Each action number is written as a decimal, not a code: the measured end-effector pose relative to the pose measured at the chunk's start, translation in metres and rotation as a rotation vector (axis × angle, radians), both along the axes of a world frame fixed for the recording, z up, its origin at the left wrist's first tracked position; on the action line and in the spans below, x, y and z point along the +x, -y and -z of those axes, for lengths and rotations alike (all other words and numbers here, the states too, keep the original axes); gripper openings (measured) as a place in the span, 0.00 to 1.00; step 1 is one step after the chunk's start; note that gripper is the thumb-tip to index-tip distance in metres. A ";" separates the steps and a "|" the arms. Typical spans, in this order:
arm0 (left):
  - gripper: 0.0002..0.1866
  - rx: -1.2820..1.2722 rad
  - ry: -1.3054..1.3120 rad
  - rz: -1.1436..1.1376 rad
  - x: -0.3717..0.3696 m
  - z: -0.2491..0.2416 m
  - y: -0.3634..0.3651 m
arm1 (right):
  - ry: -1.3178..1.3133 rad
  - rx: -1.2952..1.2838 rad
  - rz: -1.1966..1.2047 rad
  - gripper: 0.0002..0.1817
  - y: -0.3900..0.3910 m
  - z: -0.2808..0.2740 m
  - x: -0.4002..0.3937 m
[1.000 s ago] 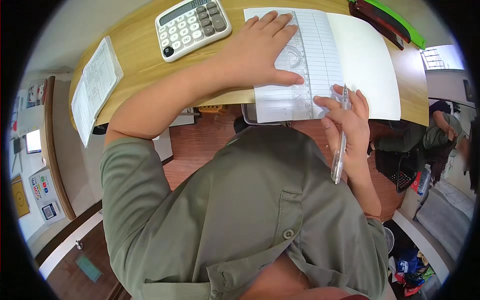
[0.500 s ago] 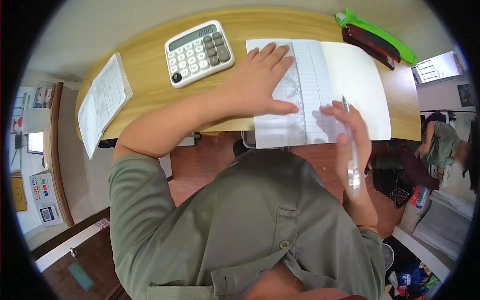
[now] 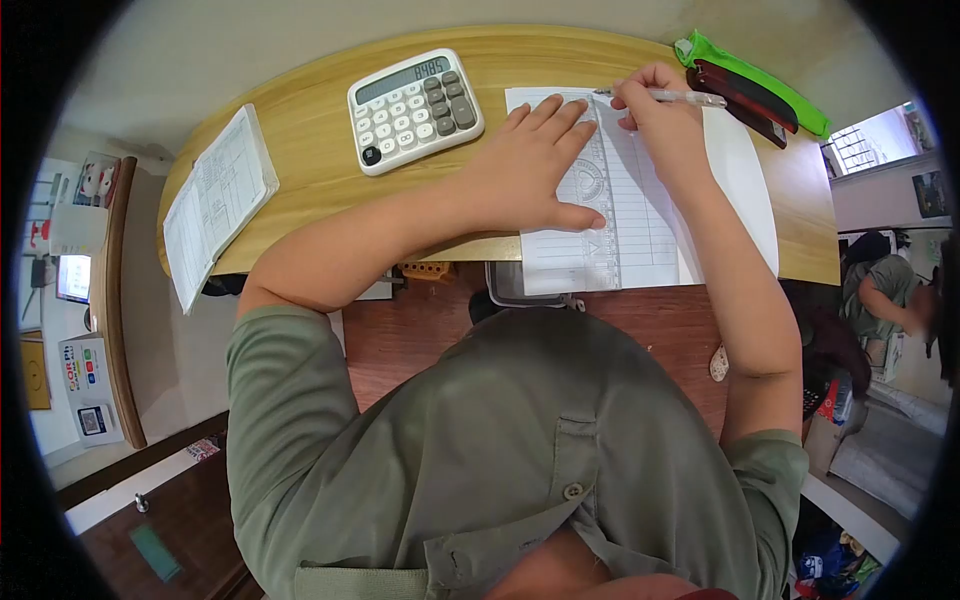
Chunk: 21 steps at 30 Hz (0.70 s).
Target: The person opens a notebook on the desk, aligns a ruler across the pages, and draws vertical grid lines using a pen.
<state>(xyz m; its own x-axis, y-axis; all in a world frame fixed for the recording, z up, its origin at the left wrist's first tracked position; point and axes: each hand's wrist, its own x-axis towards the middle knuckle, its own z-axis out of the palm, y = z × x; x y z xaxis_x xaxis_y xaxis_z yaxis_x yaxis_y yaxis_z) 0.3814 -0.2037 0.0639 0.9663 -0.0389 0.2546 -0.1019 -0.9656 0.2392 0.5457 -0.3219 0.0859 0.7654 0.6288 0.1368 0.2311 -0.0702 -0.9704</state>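
An open notebook (image 3: pixel 650 250) with ruled lines lies at the desk's front edge. Across its left page runs a clear plastic ruler (image 3: pixel 601 262) with a protractor shape in it. My left hand (image 3: pixel 535 165) lies flat with fingers spread, pressing on the ruler and the page. My right hand (image 3: pixel 655 115) grips a clear pen (image 3: pixel 690 97), its tip at the top of the page near the ruler's upper end. Left of the notebook sits a white calculator (image 3: pixel 415 110) with digits on its display.
A stapled-looking stack of printed papers (image 3: pixel 215 205) lies at the desk's left end. At the back right are a dark red stapler (image 3: pixel 745 100) and a bright green case (image 3: pixel 800 105). Another person (image 3: pixel 885 295) sits far right. A side counter (image 3: pixel 125 300) stands left.
My right hand has moved up and away from me, from the page's lower right to its top, carrying the pen. My left hand stays on the ruler.
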 end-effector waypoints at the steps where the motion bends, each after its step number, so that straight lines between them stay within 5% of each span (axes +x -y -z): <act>1: 0.52 -0.002 0.002 -0.001 0.000 0.001 0.000 | 0.024 -0.020 0.010 0.11 -0.002 0.002 0.002; 21: 0.52 0.035 0.025 0.000 0.001 0.004 -0.001 | 0.261 -0.060 0.030 0.13 -0.005 0.022 0.012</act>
